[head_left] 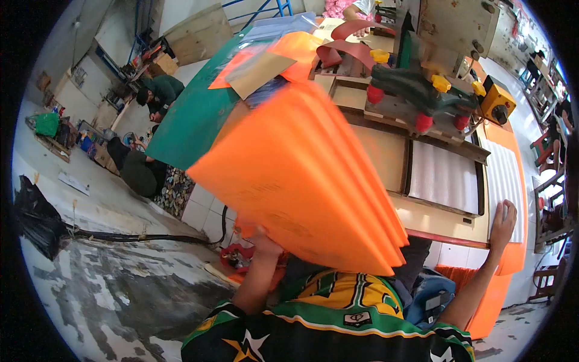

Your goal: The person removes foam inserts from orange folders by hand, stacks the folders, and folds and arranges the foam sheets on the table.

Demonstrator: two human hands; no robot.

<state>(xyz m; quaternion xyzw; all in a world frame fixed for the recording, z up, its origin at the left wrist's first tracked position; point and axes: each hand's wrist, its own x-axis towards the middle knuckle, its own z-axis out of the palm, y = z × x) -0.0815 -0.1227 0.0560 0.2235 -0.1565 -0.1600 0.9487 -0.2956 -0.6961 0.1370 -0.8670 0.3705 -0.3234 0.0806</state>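
Note:
A fanned stack of bright orange sheets (289, 181) is held up in front of my body, smeared by motion, with faint print on its face. My left hand (265, 246) grips its lower left edge; the fingers are partly hidden behind the sheets. On the right, my right hand (504, 224) rests with fingers apart on a white ridged sheet (503, 175) at the table's edge. Beside that hand lies a dark rectangular frame (481, 196) around a white sheet (443, 175).
Beyond the frame stands a press-like machine (422, 99) with red and yellow knobs and a yellow control box (498, 99). A green board (187, 130) carries a brown card (260, 73) and orange pieces. Two people crouch on the left. A black cable (139, 237) crosses the floor.

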